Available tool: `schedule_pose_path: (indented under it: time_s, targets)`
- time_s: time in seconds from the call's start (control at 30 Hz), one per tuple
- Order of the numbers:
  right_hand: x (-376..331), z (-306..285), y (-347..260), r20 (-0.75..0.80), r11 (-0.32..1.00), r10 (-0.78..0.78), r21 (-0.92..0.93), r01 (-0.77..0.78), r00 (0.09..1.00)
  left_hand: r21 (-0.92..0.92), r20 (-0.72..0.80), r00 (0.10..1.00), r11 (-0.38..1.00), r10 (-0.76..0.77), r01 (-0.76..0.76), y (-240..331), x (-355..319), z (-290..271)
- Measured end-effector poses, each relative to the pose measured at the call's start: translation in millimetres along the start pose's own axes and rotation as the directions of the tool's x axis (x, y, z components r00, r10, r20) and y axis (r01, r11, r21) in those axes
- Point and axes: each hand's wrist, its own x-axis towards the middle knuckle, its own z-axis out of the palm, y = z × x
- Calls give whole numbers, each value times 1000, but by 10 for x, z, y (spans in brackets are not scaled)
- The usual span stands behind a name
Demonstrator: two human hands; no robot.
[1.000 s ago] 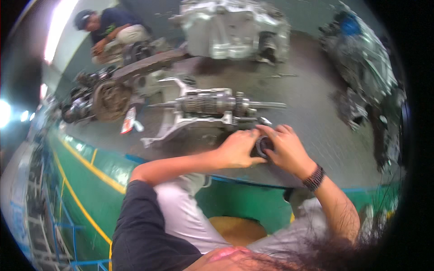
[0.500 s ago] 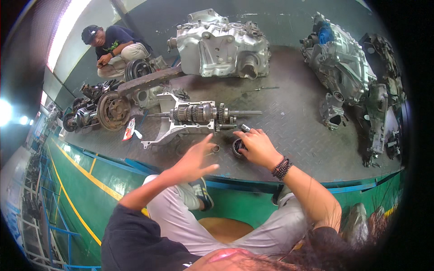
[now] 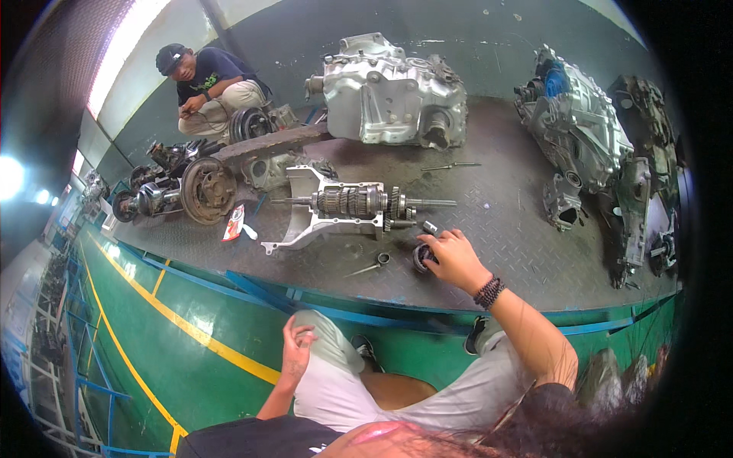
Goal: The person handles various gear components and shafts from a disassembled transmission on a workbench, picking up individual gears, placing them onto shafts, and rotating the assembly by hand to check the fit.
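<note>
- Reaching forward onto the metal platform, the right hand [image 3: 453,258] curls its fingers over a dark round part [image 3: 422,257], gripping it from the right side; a beaded band sits on that wrist.
- The round part rests on the platform [image 3: 504,229] near its front edge, just below the shaft end of the gear set.
- The left hand [image 3: 296,347] is drawn back low, resting against the person's own knee; its fingers are loosely bent and it holds nothing.
- A small metal ring [image 3: 382,259] lies just left of the round part, with a thin tool [image 3: 360,269] beside it.
- A short silver piece [image 3: 430,227] lies just above the right hand.
- The gear set [image 3: 353,203], a shaft with stacked gears in a pale metal frame, lies on its side across the middle of the platform.
- A large silver gearbox casing [image 3: 389,91] stands behind it, toward the far wall.
- A second casing [image 3: 580,126] with a blue patch lies to the right, well apart from the hands, with dark parts beyond it.
- A rusty brake drum [image 3: 206,189] on an axle lies to the left, and a red and white packet [image 3: 234,223] sits near it.
- Another person [image 3: 210,80] in a dark cap crouches at the far left corner of the platform.
</note>
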Motion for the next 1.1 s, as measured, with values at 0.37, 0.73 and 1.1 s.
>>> schedule_pose_path:
  time_s: [0.37,0.73,1.1]
  targets:
    - [-46,-54,68,71,990,15,137,-25,997,-121,172,972,983,160,-140,546,324,804]
    - [-24,-35,236,115,942,69,320,-102,991,-204,307,939,974,154,-93,779,349,1393]
    - [95,4,142,91,982,67,169,-82,994,-124,391,914,990,106,-62,840,324,1606]
